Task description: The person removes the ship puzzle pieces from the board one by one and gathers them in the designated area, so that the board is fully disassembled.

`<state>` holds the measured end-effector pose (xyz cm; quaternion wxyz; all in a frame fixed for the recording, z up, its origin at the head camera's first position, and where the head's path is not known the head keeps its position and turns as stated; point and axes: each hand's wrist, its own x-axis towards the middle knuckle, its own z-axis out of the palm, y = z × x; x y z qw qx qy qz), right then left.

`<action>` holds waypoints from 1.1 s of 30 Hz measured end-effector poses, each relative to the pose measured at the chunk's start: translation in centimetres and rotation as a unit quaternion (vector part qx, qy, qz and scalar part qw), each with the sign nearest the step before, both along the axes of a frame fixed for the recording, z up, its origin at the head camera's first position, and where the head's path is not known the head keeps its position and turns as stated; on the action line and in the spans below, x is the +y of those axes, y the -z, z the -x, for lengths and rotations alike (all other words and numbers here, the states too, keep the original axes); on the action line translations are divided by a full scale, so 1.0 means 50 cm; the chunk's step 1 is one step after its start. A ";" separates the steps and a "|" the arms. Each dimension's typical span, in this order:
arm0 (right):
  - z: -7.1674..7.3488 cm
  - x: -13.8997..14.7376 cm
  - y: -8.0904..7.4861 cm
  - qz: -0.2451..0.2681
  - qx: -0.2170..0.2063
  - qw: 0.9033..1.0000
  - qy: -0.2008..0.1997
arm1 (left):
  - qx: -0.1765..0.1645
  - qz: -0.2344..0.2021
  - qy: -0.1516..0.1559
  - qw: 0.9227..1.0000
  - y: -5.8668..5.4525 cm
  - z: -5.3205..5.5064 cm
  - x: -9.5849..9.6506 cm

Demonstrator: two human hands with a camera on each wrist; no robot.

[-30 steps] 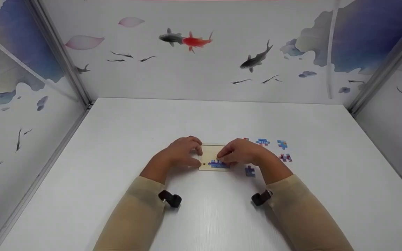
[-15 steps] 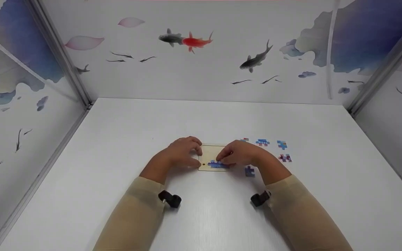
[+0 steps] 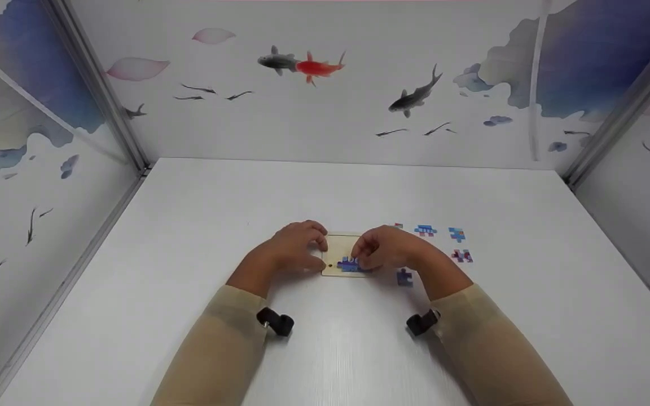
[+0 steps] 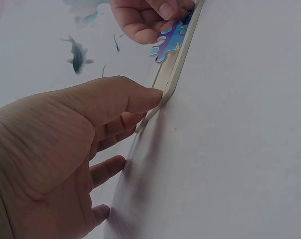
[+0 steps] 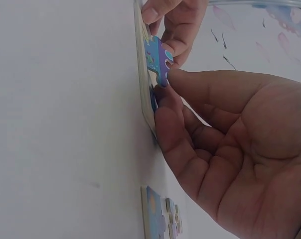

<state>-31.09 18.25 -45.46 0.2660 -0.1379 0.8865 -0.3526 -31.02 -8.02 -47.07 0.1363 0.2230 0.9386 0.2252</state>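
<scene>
My left hand (image 3: 298, 246) holds the left side of a shallow wooden puzzle tray (image 3: 339, 243), thumb at its near corner and fingertips along the edge. Within the tray's near part, my right hand (image 3: 395, 247) pinches a blue and purple jigsaw piece (image 5: 155, 54) between thumb and fingertips. From the left wrist, that jigsaw piece (image 4: 166, 44) looks tilted, with one end raised above the tray floor. A darker blue bit (image 5: 153, 98) shows under the right fingertips, mostly hidden. The right hand covers the tray's right side in the head view.
Several loose jigsaw pieces lie right of the tray, among them a blue one (image 3: 425, 230), a red-and-blue one (image 3: 462, 255) and a near one (image 3: 404, 277). A white table (image 3: 189, 225) carries everything, with fish-printed walls (image 3: 347, 113) around it.
My right fingertips shift slightly on the jigsaw piece, and the piece shows at a changed tilt. My left hand and the tray stay in place.
</scene>
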 end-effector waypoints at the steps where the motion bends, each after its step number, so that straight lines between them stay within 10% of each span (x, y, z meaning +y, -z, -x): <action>1: -0.001 -0.001 -0.001 -0.001 0.001 1.000 0.001 | 0.000 0.000 0.000 1.000 0.000 -0.001 0.000; 22: -0.009 0.016 -0.020 0.037 -0.013 0.999 0.028 | -0.002 0.010 0.012 1.000 0.001 0.001 0.002; 33: -0.041 0.130 -0.028 0.066 -0.054 0.993 0.087 | 0.002 0.002 0.009 1.000 0.004 0.003 -0.003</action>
